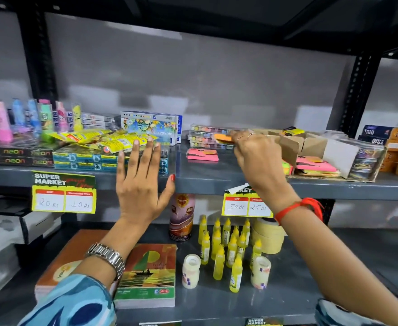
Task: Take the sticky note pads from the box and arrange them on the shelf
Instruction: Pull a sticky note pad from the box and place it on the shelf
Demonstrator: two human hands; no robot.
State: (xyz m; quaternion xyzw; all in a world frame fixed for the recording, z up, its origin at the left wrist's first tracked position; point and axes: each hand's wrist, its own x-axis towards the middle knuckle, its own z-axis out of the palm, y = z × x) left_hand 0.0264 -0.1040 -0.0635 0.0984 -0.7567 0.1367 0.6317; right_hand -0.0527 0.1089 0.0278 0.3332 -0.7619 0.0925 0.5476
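An orange pad (224, 138) is pinched in the right hand (255, 154) for placing behind the pink pad (202, 154); the left hand (141, 182), grip released, is spread against the shelf (216, 177) edge, likely for balance.

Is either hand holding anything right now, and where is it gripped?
The right hand pinches an orange pad by its right end, fingertips only. The left hand holds nothing; it is open, fingers spread.
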